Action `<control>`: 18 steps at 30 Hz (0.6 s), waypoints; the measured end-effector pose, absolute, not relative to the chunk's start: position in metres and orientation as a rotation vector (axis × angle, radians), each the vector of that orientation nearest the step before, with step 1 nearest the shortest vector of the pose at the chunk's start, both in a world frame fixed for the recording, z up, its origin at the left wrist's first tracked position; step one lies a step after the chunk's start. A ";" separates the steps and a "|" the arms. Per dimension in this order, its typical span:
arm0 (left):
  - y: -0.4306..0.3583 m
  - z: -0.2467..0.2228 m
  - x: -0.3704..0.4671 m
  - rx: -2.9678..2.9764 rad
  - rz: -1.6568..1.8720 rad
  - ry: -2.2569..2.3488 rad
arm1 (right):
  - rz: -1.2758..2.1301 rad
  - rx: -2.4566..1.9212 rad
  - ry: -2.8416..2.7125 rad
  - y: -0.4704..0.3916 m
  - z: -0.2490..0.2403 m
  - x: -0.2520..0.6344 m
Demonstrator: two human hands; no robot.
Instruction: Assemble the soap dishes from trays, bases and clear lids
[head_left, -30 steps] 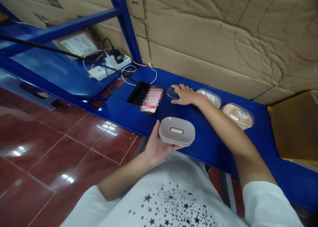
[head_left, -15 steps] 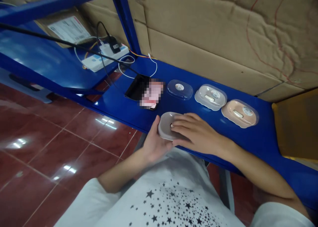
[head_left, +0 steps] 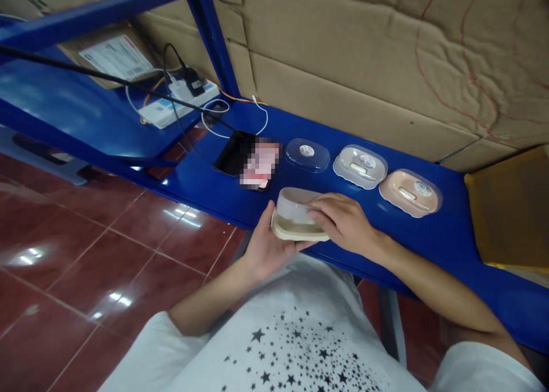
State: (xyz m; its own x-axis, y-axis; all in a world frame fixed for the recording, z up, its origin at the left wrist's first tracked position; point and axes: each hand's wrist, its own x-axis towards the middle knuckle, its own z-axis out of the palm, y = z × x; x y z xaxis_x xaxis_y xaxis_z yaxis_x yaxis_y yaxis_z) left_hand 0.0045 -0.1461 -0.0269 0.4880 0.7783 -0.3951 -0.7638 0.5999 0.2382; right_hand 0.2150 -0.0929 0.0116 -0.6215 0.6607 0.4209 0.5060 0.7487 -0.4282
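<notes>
My left hand supports a cream-rimmed oval dish from below and at its left side, near the table's front edge. Over that dish, my right hand grips a pale greyish inner tray, which is raised and tilted. Behind my hands lies a clear oval lid with a round sticker. To its right sit a white lidded dish and a peach lidded dish, each with a sticker.
A phone with a pixelated screen leans on a black stand. A power strip with cables is on the left shelf. A yellow-brown box stands right on the blue table.
My right hand has lifted and tilted the greyish tray, which lay flat in the dish, so the cream rim beneath now shows. The view has shifted slightly.
</notes>
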 end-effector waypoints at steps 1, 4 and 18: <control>-0.148 -0.026 0.003 0.039 0.932 0.508 | 0.324 -0.905 -2.377 -0.088 0.012 0.217; -0.154 -0.018 -0.003 0.082 0.865 0.657 | 0.248 -0.982 -2.430 -0.070 0.008 0.218; -0.151 -0.032 -0.037 1.507 0.945 1.271 | 0.131 -0.734 -2.578 -0.065 -0.001 0.193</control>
